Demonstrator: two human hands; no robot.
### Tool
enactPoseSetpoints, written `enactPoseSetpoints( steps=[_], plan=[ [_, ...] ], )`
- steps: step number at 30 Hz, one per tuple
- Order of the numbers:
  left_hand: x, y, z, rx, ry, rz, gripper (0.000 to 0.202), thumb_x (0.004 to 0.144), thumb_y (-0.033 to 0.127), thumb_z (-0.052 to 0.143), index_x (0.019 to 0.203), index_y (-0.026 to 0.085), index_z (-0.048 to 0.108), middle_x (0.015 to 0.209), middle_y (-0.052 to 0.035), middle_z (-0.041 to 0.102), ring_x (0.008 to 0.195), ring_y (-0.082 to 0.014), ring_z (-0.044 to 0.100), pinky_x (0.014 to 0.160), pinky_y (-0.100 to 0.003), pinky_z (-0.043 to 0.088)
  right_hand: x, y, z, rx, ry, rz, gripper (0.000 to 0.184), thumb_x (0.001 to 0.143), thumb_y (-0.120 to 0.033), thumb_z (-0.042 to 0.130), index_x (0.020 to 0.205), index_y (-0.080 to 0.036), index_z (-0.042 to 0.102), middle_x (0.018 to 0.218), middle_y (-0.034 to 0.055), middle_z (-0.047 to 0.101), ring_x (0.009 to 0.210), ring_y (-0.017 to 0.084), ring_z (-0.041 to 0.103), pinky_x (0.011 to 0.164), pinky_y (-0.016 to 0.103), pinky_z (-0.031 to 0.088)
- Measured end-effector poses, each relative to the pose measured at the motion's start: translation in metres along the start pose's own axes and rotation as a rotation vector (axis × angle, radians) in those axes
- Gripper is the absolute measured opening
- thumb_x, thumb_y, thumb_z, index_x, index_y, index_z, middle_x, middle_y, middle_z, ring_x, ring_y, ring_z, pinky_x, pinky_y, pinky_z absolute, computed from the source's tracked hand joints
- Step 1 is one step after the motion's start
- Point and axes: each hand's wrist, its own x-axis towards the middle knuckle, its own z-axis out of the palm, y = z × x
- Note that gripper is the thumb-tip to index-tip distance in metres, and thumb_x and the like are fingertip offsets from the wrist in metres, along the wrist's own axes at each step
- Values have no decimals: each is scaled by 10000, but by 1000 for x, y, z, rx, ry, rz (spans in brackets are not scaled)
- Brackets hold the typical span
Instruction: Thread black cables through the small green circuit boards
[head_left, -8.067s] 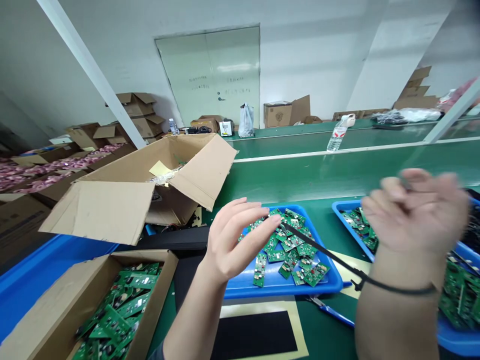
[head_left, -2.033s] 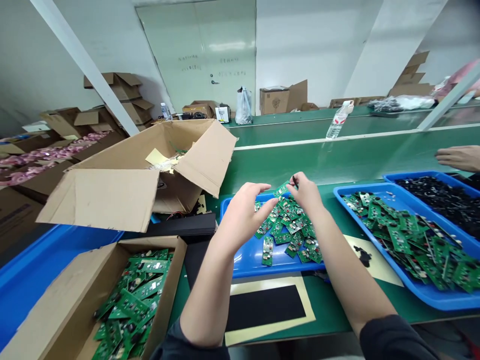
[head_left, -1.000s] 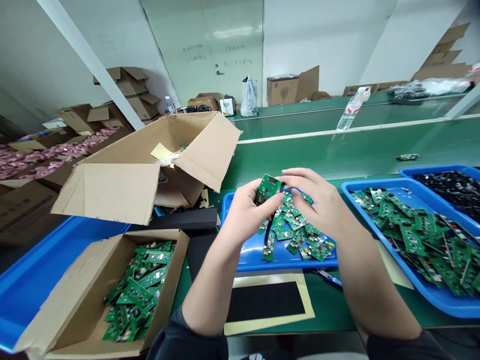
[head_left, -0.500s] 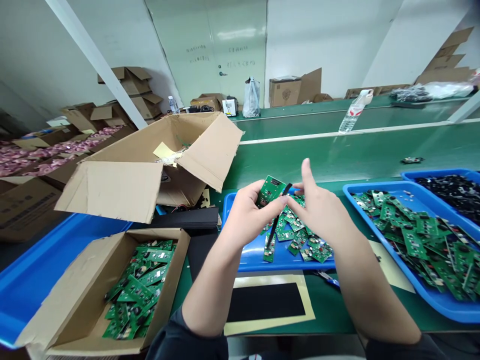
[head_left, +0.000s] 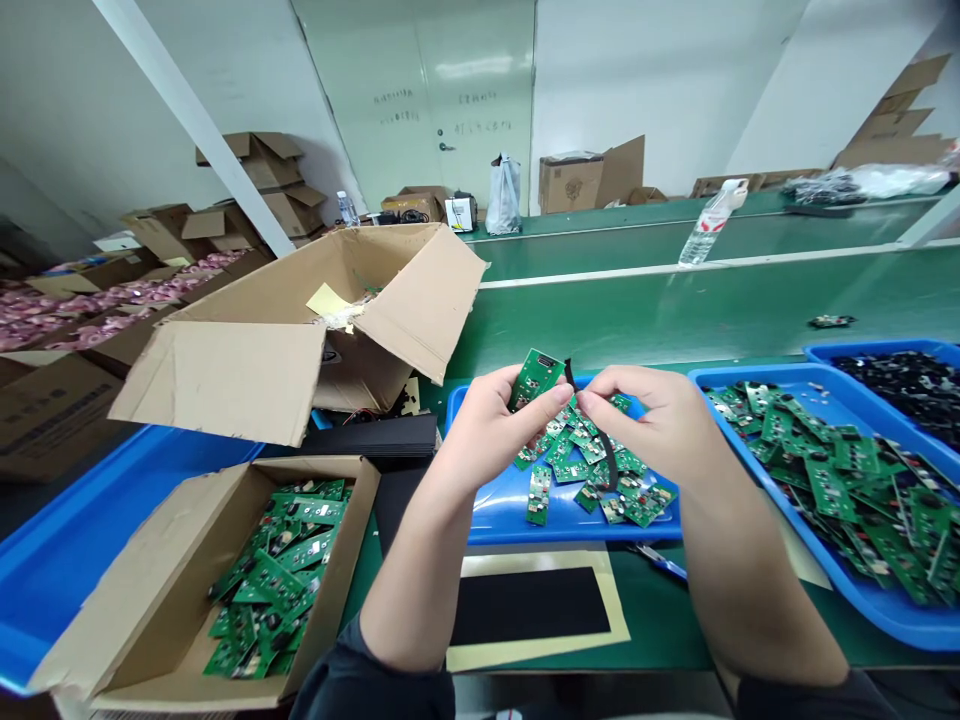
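Observation:
My left hand (head_left: 491,425) grips a small green circuit board (head_left: 535,377) between thumb and fingers, held above a blue tray (head_left: 501,510) of several loose green boards. My right hand (head_left: 660,425) is closed in a pinch on a thin black strip (head_left: 604,455) that runs from the board's top edge down past my fingers. Both hands meet over the tray's middle.
An open cardboard box (head_left: 120,600) of green boards sits at the lower left. A large open carton (head_left: 300,330) stands behind it. Two more blue trays (head_left: 847,590) lie at the right. A black pad (head_left: 525,605) and blue-handled cutters (head_left: 660,560) lie at the bench's front edge. A water bottle (head_left: 709,225) stands beyond the conveyor.
My right hand's raised finger has curled down into a pinch on the black strip. The strip now hangs to the right of the board rather than under my left hand.

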Motion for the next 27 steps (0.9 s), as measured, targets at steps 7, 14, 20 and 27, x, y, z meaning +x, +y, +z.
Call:
enactPoseSetpoints(
  steps=[7,14,20,27],
  plan=[
    [3,-2,-8,193,125,9,315,843,352,614,602,170,527,545,17,566,516,-98,541,521,-227,418,-9,-13,-12,-163,-80,-196,254,812,-122,482,578,-211,442,514,-38,509,468,96,454,469,235,374],
    [1,1,-14,-133,33,-4,137,876,311,532,888,179,565,566,62,549,409,-78,520,452,-217,429,-14,-17,-20,-97,-23,-208,188,885,-130,508,722,-223,498,612,-32,559,531,103,491,523,239,401],
    [-2,5,4,-218,-170,-117,138,876,259,398,834,191,511,555,63,511,426,-88,511,507,-241,461,-8,-12,-12,-214,-12,-309,208,884,-159,477,695,-232,522,603,-8,587,551,137,541,536,272,406],
    [0,1,8,-152,-182,-122,255,861,222,360,956,175,592,504,62,492,420,-112,504,528,-262,446,-8,-10,-8,-368,52,-355,243,848,-150,468,622,-236,481,548,-2,561,516,140,504,512,284,386]
  ],
)
